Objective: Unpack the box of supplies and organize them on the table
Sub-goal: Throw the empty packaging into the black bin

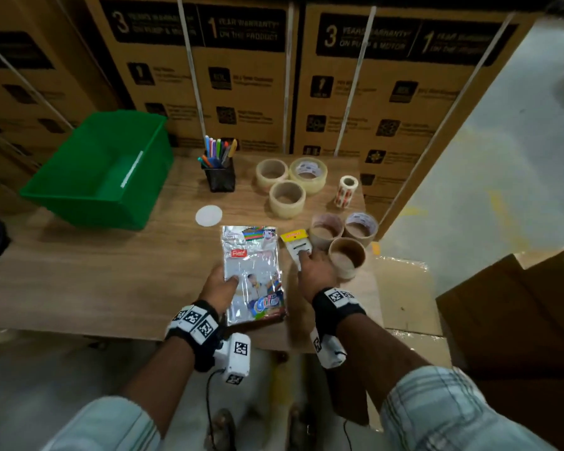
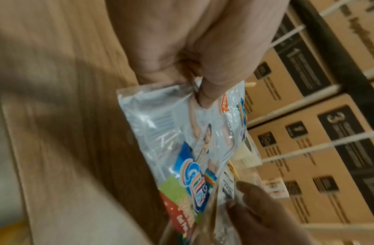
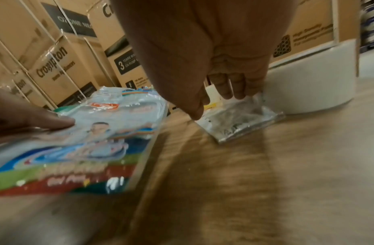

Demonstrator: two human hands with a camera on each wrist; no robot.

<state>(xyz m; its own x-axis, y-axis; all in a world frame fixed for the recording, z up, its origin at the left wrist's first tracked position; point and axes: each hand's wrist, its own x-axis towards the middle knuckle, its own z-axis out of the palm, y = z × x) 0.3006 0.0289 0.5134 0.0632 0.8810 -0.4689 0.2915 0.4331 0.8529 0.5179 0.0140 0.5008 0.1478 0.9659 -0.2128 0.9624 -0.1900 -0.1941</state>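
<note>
A shiny plastic packet of gel pens lies near the front of the wooden table. My left hand pinches its left edge, thumb on top. Just to the right, a small clear packet with a yellow header lies flat. My right hand rests on it with straight fingers pressing its near end. The green plastic box stands at the back left and looks nearly empty.
A black mesh pen cup holds coloured pens. Three clear tape rolls, a sticker roll and three brown tape rolls stand on the right side. A white disc lies mid-table. Stacked cartons wall the back.
</note>
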